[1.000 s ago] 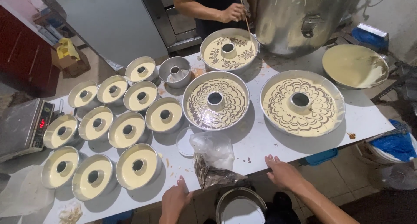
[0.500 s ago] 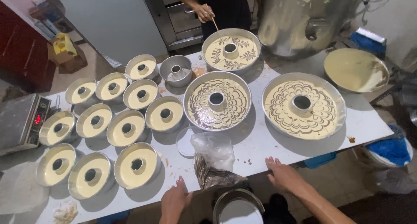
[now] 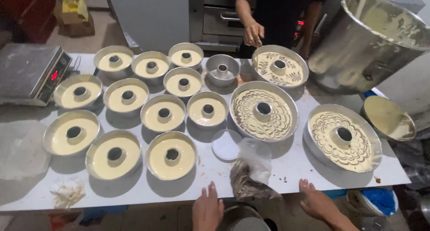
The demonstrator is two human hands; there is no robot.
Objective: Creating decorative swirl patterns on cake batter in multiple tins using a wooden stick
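At the near edge of the white table [image 3: 134, 193], both the left hand [image 3: 207, 209] and right hand [image 3: 317, 203] now rest flat, open and empty, flanking the clear plastic bag of brown chips [image 3: 251, 179], the right having drawn nearer.

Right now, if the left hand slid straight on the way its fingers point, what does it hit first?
Probably the nearest batter-filled ring pan, slightly left of straight ahead of the left hand. Only bare white table lies between them. The small clear lid sits just right of that line, so a slight drift could meet it instead.

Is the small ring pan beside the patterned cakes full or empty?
Empty: the small ring pan shows bare grey metal inside, no batter.
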